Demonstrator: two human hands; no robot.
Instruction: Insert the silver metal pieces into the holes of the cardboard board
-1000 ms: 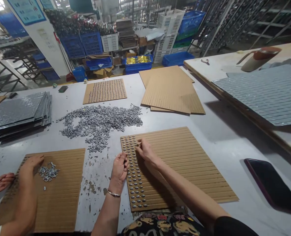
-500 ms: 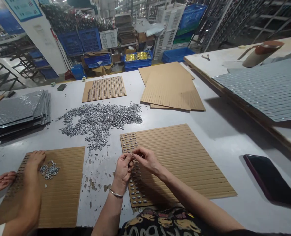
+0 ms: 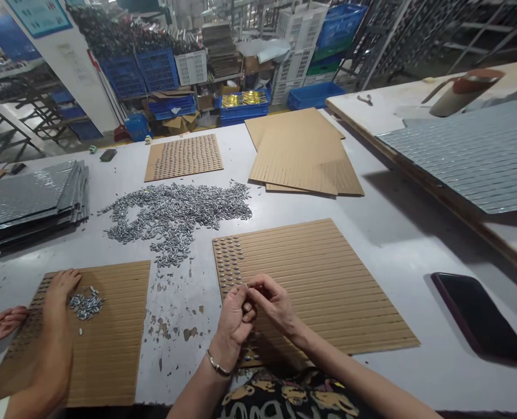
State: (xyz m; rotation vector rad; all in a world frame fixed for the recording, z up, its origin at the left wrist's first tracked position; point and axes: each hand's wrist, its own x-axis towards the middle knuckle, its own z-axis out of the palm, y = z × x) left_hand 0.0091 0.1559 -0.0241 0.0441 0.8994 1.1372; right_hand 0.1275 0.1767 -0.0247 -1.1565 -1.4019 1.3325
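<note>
Before me lies a grooved cardboard sheet (image 3: 319, 279), with rows of small silvery oval pieces (image 3: 228, 256) set along its left side. Over those rows, my left hand (image 3: 237, 317) is curled closed, a bracelet on its wrist. My right hand (image 3: 273, 301) meets it at the fingertips, thumb and forefinger pinched together. Whatever sits between the fingers is too small and covered to make out. Beyond the sheet, a loose heap of the same silvery pieces (image 3: 184, 209) spreads over the white table (image 3: 175, 366).
At left a co-worker's hands (image 3: 64, 285) rest on another cardboard sheet (image 3: 110, 349) bearing a small pile of pieces (image 3: 86, 304). A phone (image 3: 480, 317) lies at right. Further back are a filled sheet (image 3: 186, 157), stacked cardboard (image 3: 299, 151), silvery panels (image 3: 27, 192) and a jug (image 3: 465, 93).
Both my hands have moved together a little to the right and toward me along the filled rows, still meeting at the fingertips. The co-worker's hands look almost unchanged.
</note>
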